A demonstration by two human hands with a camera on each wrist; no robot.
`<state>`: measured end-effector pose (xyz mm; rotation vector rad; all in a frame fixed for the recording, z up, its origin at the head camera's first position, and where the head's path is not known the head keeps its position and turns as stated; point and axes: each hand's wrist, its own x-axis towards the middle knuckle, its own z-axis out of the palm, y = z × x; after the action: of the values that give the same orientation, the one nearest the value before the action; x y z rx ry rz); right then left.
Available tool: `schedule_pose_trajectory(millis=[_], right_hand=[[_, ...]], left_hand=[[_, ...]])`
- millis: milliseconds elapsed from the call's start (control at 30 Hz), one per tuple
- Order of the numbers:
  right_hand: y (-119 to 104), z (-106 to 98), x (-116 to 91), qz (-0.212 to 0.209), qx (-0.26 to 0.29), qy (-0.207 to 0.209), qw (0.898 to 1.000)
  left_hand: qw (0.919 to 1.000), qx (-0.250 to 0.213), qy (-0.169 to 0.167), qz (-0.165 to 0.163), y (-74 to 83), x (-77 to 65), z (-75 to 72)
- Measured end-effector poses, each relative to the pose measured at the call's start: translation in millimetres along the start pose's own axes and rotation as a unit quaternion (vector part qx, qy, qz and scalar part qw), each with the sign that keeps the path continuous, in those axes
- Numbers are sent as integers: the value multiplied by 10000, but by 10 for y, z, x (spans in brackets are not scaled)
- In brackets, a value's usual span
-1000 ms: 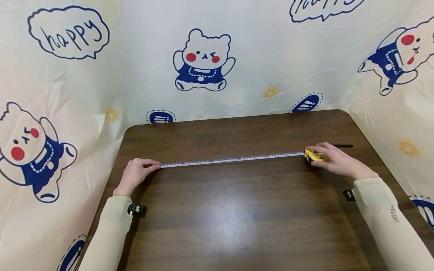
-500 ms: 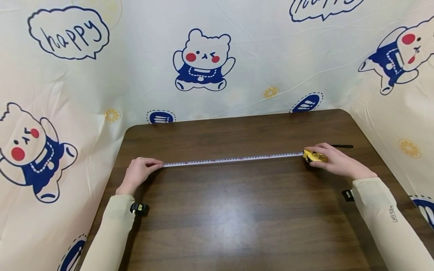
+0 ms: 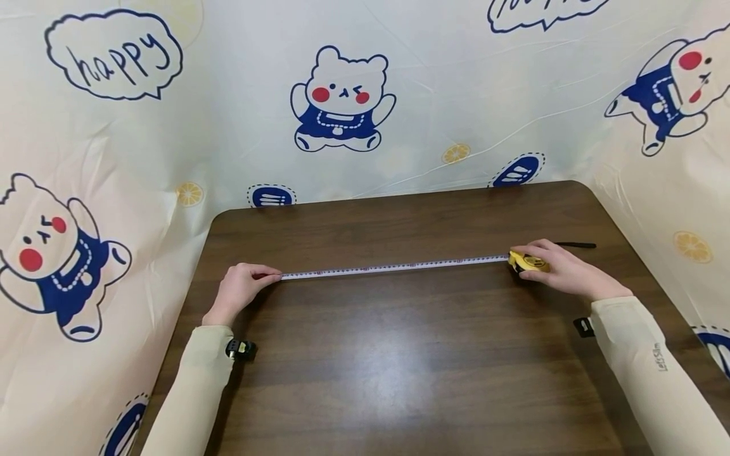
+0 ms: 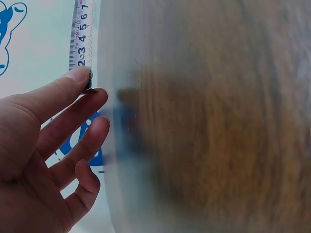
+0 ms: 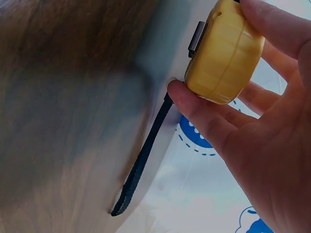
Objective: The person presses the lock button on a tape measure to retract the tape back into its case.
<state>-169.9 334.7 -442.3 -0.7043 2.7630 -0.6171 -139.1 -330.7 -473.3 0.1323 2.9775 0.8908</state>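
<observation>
A yellow tape measure [image 3: 530, 262] sits in my right hand [image 3: 567, 271], held between thumb and fingers, as the right wrist view also shows its yellow case [image 5: 226, 53]. From it the white tape blade [image 3: 393, 267] runs leftward, stretched nearly straight above the table. My left hand [image 3: 242, 290] pinches the blade's free end. Up close in the left wrist view, thumb and forefinger grip the blade [image 4: 81, 39] near its low numbers, while the other fingers curl loosely below. A black wrist strap [image 5: 141, 165] trails from the case.
The brown wooden table [image 3: 382, 354] has rounded far corners. A pale curtain [image 3: 228, 114] printed with cartoon bears stands behind it and on both sides. Each wrist carries a small black camera [image 3: 241, 349].
My left hand has moved slightly rightward with the blade's end, so the exposed length is shorter. My right hand with the tape measure has shifted only a little to the left.
</observation>
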Motion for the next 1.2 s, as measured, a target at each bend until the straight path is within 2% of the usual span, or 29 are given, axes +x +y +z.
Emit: schedule_pose_trajectory(millis=[433,800,1200], right_hand=[[-9,22,20,-264,-58,139,9995],[-58,35,39,-265,-30,124,9996],[-103,34,95,-227,-27,40,9997]], left_hand=[[9999,-51,1,116,37,38,82],[9999,-135,-77,37,116,31,107],[9998,-136,-26,144,189,36,149]])
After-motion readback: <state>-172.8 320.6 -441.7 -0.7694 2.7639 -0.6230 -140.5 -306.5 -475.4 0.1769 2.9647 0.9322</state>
